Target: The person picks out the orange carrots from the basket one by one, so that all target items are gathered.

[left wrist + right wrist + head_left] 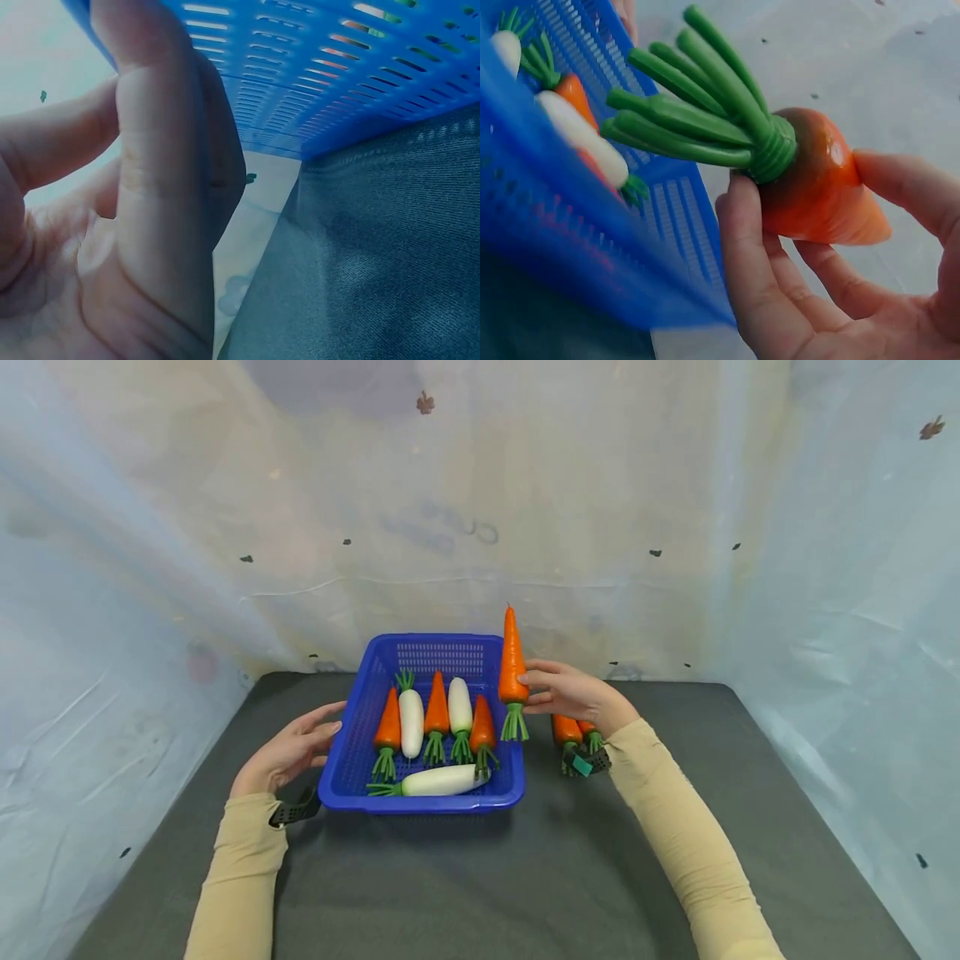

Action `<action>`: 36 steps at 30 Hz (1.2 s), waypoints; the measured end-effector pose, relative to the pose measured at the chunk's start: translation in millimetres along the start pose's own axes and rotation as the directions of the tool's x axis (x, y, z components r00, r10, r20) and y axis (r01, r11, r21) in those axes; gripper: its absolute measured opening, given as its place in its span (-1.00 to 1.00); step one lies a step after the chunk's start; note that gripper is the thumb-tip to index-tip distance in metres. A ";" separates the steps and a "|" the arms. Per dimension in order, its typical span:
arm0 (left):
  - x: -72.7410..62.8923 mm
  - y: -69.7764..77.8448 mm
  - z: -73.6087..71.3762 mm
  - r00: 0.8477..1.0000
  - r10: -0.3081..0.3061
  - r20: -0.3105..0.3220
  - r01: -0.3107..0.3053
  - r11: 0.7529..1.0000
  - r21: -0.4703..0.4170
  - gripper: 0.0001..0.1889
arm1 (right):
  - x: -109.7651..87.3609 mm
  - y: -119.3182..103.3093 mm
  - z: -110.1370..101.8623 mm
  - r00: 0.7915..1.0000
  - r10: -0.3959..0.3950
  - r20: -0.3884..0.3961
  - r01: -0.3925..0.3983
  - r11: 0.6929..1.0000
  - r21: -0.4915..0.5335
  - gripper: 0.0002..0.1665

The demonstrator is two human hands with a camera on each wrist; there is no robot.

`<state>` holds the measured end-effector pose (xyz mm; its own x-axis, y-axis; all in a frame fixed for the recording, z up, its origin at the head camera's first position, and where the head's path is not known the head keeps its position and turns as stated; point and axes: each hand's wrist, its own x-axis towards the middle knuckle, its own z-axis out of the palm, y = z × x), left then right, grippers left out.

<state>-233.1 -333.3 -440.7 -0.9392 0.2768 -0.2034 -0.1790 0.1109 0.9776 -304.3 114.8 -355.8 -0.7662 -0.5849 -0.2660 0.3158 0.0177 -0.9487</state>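
My right hand (566, 689) pinches an orange carrot (512, 664) between thumb and fingers, over the right rim of a blue plastic basket (423, 804). The carrot's tip points up and its green stalks hang down in the head view. In the right wrist view, the stalks (697, 112) reach out toward the basket. At the basket's left side, my left hand (292, 750) rests its fairly straight fingers against the outer wall near the rim. Inside lie several vegetables, among them an orange carrot (437, 714), a white radish (411, 722) and another radish (446, 780) lying crosswise in front.
Two more carrots (566, 732) lie on the dark table (450, 893) right of the basket, partly behind my right wrist. Pale plastic sheeting (570, 510) hangs behind the table and along both sides.
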 end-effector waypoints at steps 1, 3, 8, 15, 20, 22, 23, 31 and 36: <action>-0.2 -0.4 0.0 1.000 0.005 0.004 -0.005 1.000 0.000 -0.30 | -4.9 0.7 -4.7 1.000 0.002 -0.005 -0.002 1.000 -0.004 -0.24; -1.0 0.8 1.0 1.000 0.014 0.013 -0.014 1.000 0.002 -0.31 | -14.4 2.0 -14.6 1.000 -0.001 -0.003 0.001 1.000 -0.003 -0.20; 2.5 0.1 2.1 1.000 0.020 0.003 -0.020 1.000 0.020 -0.30 | -36.4 6.0 -43.3 0.999 -0.013 -0.037 0.013 1.000 -0.011 -0.16; 3.6 -1.3 1.2 1.000 0.015 -0.004 -0.015 0.999 0.040 -0.30 | -60.3 16.0 -82.2 0.992 -0.012 -0.127 0.008 0.999 -0.033 -0.15; 1.3 -1.3 0.7 1.000 0.026 -0.009 -0.025 0.999 0.044 -0.33 | -76.6 24.1 -103.9 0.984 -0.014 -0.180 0.006 0.999 -0.047 -0.11; 0.4 -2.0 1.7 0.999 0.028 -0.024 -0.027 0.999 0.045 -0.33 | -82.7 28.3 -112.0 0.980 -0.017 -0.201 0.007 0.999 -0.048 -0.09; -0.2 -2.4 2.5 0.999 0.028 -0.035 -0.027 0.999 0.039 -0.34 | -85.8 30.8 -115.8 0.977 -0.017 -0.215 0.007 0.999 -0.046 -0.10; -6.2 -6.0 7.9 0.997 0.030 -0.068 -0.038 0.991 -0.129 -0.37 | -101.3 55.2 -148.3 0.959 0.024 -0.282 -0.036 0.999 -0.037 -0.18; -10.4 -7.2 6.0 0.996 0.072 -0.047 -0.079 0.982 -0.173 -0.37 | -99.5 71.4 -158.9 0.946 0.073 -0.315 -0.084 0.996 -0.020 -0.12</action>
<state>-220.2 -331.2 -446.0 -0.9623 0.2390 -0.1299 -0.1523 -0.0778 0.9853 -294.4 303.0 -424.3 -0.8782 -0.2966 -0.3752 0.3676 0.0832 -0.9262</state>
